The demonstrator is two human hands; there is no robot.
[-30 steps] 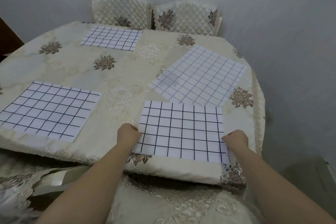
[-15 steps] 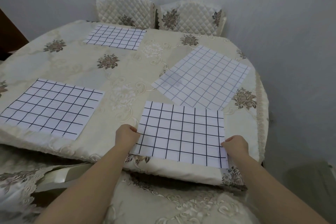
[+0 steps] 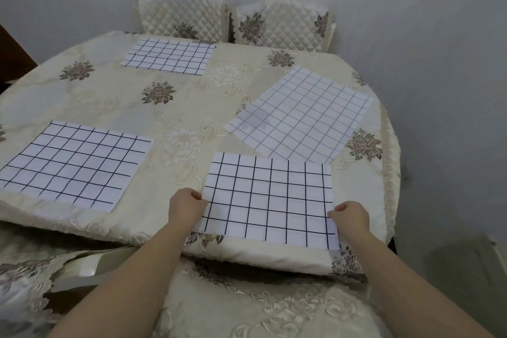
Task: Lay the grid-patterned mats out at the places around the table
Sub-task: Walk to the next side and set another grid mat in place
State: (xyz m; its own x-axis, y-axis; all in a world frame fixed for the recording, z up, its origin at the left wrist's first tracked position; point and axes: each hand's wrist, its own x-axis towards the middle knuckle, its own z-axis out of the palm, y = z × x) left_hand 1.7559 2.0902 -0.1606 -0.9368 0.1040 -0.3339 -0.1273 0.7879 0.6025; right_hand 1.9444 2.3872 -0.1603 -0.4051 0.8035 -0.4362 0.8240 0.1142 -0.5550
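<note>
- Over on the far left, the left mat [image 3: 71,164] lies flat on the surface [image 3: 109,101]. It is white with dark grid lines, and its near edge sits right along the rim where the floral cream cloth drops away.
- Towards the back, the far mat [image 3: 168,56] lies flat at the far side, just in front of the left quilted chair [image 3: 181,15].
- Now the left hand [image 3: 185,207]: its fingers are curled in and it pinches the left edge of the near mat [image 3: 270,200], about halfway along that side.
- The near mat is down on the surface in front of the person, squared to the near rim. Its near edge lies close to where the cloth folds over.
- Behind it, the right quilted chair [image 3: 282,25] stands beside the first one, against the grey wall.
- The angled mat [image 3: 299,115] lies turned on a diagonal at the right side of the surface. Its grid lines are fainter than the others'. Its near corner comes right up to the far edge of the near mat, and I cannot tell whether they overlap.
- The right hand [image 3: 349,217] pinches the right edge of the near mat, low on that side, with the thumb on top.
- So both hands grip the same mat from opposite sides.
</note>
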